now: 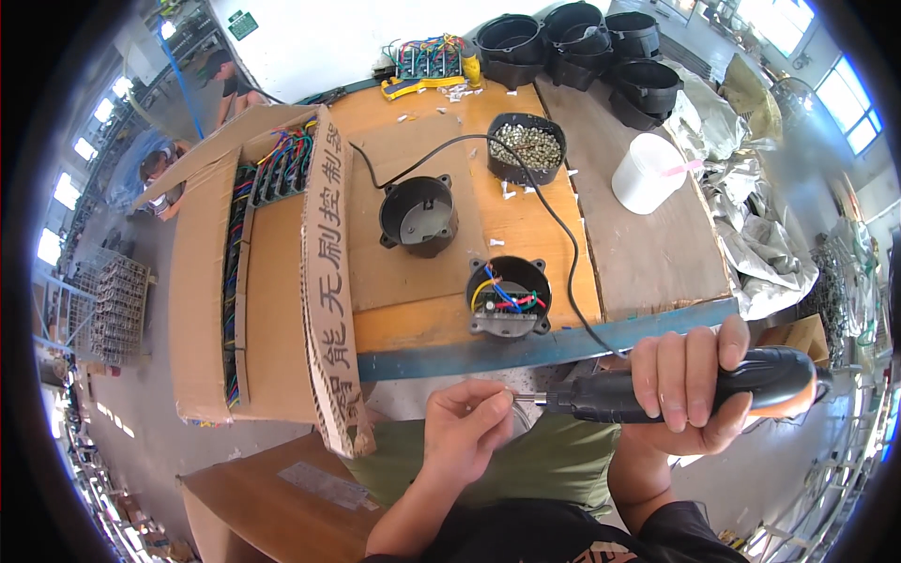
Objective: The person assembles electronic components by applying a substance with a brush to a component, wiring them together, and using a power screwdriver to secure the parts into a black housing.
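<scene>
My right hand (690,380) is wrapped round a black and orange electric screwdriver (605,398), held level in front of my body. Its bit points left, and there my left hand (465,424) pinches thumb and forefinger together at the tip. What sits between those fingertips is too small to make out. Just beyond the tool, at the table's front edge, a round black housing (475,314) holds a circuit board (507,302) with blue, yellow, red and green wires. Another black housing (441,239) stands further back to the left. Behind them is a black bowl (519,174) of small metal screws (527,145).
A cardboard carton (272,281) with wired circuit boards (282,169) stands left. The screwdriver's black cable (571,235) crosses the wooden table (488,220). Stacked black housings (582,56), a white plastic cup (643,174) and white sacks (765,244) are at the right. Two people appear far left.
</scene>
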Demonstrator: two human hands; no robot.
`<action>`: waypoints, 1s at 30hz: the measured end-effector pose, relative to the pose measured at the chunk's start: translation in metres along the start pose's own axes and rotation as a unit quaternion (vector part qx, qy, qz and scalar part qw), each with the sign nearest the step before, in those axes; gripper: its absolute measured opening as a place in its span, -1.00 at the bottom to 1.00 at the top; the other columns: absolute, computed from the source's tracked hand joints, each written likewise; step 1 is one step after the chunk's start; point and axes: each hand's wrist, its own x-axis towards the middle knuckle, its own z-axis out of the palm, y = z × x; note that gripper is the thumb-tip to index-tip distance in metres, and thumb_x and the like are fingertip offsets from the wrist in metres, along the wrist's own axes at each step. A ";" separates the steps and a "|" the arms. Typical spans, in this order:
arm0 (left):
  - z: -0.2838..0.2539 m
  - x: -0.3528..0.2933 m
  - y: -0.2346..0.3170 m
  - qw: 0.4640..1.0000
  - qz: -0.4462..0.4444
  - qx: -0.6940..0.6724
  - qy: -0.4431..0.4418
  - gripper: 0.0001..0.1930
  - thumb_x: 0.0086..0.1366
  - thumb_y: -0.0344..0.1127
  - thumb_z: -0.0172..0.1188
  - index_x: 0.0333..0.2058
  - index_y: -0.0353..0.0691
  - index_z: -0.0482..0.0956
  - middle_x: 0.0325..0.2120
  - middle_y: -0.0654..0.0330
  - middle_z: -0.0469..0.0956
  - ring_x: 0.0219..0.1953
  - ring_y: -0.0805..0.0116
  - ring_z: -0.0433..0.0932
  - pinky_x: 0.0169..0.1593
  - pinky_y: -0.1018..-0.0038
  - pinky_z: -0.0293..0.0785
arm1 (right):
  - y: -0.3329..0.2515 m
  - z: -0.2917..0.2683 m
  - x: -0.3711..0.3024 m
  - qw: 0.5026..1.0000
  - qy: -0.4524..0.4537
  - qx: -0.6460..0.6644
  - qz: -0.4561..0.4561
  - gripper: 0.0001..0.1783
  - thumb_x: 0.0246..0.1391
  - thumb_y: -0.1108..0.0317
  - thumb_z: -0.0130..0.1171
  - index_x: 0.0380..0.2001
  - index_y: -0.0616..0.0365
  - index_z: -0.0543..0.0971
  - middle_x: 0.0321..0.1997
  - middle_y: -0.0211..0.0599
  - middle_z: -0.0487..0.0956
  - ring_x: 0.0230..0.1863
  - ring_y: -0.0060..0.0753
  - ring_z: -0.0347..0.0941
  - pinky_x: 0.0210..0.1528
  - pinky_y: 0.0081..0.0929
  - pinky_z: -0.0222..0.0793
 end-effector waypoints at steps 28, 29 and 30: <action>-0.015 0.101 0.056 0.763 0.202 0.610 -0.074 -0.13 -0.23 -0.32 0.61 0.14 -0.16 0.44 -0.29 0.01 0.32 -0.23 -0.02 0.44 -0.16 0.19 0.43 | 0.083 -0.022 0.029 0.962 -0.069 -0.240 0.110 -0.58 -0.06 0.59 0.35 -0.13 0.18 0.41 -0.60 -0.34 0.52 -0.55 -0.35 0.47 -0.40 -0.35 0.44; -0.016 0.101 0.055 0.768 0.196 0.605 -0.078 -0.14 -0.24 -0.32 0.62 0.13 -0.17 0.45 -0.29 0.00 0.33 -0.23 -0.02 0.46 -0.16 0.18 0.44 | 0.082 -0.023 0.031 0.960 -0.078 -0.243 0.115 -0.58 -0.06 0.59 0.35 -0.13 0.18 0.41 -0.60 -0.33 0.52 -0.55 -0.35 0.47 -0.40 -0.35 0.44; -0.017 0.101 0.053 0.766 0.199 0.607 -0.075 -0.15 -0.25 -0.32 0.62 0.12 -0.18 0.45 -0.28 0.00 0.33 -0.23 -0.03 0.47 -0.17 0.17 0.45 | 0.080 -0.024 0.032 0.958 -0.086 -0.245 0.120 -0.58 -0.05 0.60 0.34 -0.13 0.19 0.41 -0.59 -0.33 0.52 -0.54 -0.34 0.47 -0.40 -0.36 0.44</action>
